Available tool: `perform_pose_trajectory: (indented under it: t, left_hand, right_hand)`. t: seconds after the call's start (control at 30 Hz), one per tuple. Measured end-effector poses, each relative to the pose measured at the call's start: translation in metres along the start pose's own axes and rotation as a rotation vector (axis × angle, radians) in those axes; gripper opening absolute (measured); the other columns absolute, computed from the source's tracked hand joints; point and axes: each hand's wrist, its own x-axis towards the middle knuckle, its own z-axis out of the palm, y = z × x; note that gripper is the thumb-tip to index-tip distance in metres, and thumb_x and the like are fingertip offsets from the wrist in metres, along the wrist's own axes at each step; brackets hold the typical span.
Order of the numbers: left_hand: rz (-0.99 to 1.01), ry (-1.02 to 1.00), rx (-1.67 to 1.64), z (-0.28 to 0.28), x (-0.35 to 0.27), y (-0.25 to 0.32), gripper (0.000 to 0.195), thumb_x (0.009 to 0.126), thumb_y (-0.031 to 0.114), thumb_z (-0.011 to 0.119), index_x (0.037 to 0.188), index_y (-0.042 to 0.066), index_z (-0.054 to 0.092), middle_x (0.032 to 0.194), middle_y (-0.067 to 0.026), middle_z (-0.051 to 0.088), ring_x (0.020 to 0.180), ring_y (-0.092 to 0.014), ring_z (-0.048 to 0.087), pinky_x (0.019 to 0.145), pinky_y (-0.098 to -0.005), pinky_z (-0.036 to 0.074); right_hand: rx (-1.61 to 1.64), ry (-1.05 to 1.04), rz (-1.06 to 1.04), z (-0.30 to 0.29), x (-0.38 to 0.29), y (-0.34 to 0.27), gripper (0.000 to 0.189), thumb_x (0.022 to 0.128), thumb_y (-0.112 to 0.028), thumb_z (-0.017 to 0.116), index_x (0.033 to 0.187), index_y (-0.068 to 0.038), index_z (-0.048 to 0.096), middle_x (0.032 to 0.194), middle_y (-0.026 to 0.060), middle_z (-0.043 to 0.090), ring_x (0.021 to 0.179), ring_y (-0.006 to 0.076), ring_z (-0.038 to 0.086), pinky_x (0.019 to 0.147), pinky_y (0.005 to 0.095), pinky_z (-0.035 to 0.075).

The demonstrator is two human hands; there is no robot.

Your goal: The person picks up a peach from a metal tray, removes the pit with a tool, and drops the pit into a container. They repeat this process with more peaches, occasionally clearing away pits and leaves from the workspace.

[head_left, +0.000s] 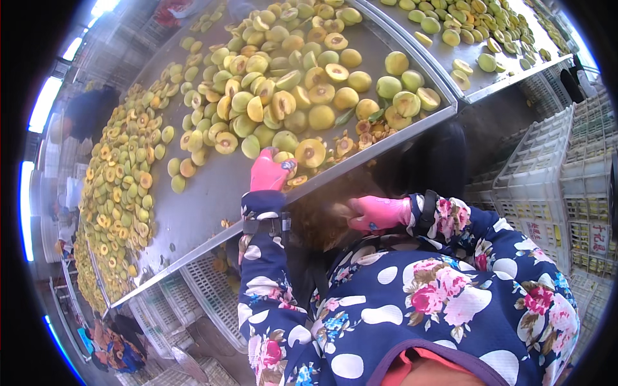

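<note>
My left hand (271, 171), in a pink glove, reaches over the near edge of a metal sorting table (193, 207). Its fingertips are at a yellow-green fruit half (284, 157) by the pile; whether they grip it cannot be told. Just right of it lies a halved fruit (310, 153) with its cut face up. My right hand (379, 213), also in a pink glove, is off the table edge, in front of my body. Its fingers are blurred, and what they hold cannot be made out. Piles of whole and halved green-yellow stone fruit (260, 108) cover much of the table.
A raised metal rim (347, 166) runs along the near edge, with pit scraps (362, 137) beside it. Stacked white plastic crates (536, 178) stand at the right, and others (212, 294) below the table. Another table with fruit (483, 72) adjoins at upper right. A person (118, 345) is at lower left.
</note>
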Motion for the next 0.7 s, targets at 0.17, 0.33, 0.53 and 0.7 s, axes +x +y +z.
perform_pose_trajectory:
  t: [0.17,0.33,0.53,0.7]
  left_hand:
    - [-0.216,-0.101,-0.795,-0.003,-0.027,0.013,0.047,0.08,0.025,0.065,0.117,0.002,0.048,0.098,-0.0087,0.06,0.079,-0.017,0.06,0.064,-0.0279,0.051]
    - [-0.261,0.025,-0.906,-0.003,-0.068,0.047,0.035,0.083,0.026,0.062,0.108,0.002,0.055,0.093,-0.0074,0.061,0.077,-0.015,0.059,0.064,-0.0264,0.049]
    - [-0.094,0.248,-1.079,0.019,-0.084,0.069,0.031,0.092,0.029,0.048,0.102,0.0,0.054,0.087,-0.0053,0.058,0.076,-0.012,0.054,0.067,-0.0242,0.045]
    - [-0.072,0.24,-0.835,0.033,-0.085,0.049,0.044,0.093,0.042,0.039,0.102,0.003,0.058,0.085,-0.0036,0.061,0.065,-0.009,0.057,0.053,-0.0212,0.044]
  right_hand:
    - [0.368,0.195,-0.051,-0.022,-0.017,-0.011,0.036,0.078,-0.026,0.06,0.099,0.0,0.046,0.077,0.0131,0.057,0.066,0.0241,0.057,0.058,0.0346,0.044]
    - [0.062,0.647,-0.477,-0.031,0.019,-0.044,0.046,0.074,-0.031,0.067,0.1,0.0,0.045,0.08,0.0161,0.055,0.073,0.0321,0.057,0.065,0.0392,0.045]
    - [0.196,0.604,-0.696,-0.021,0.036,-0.054,0.06,0.068,-0.028,0.076,0.113,-0.001,0.046,0.097,0.0157,0.057,0.09,0.0289,0.056,0.08,0.0351,0.043]
    - [0.599,0.399,-0.704,-0.017,0.042,-0.054,0.057,0.067,-0.025,0.078,0.11,-0.001,0.048,0.094,0.0113,0.058,0.089,0.0197,0.054,0.079,0.0319,0.043]
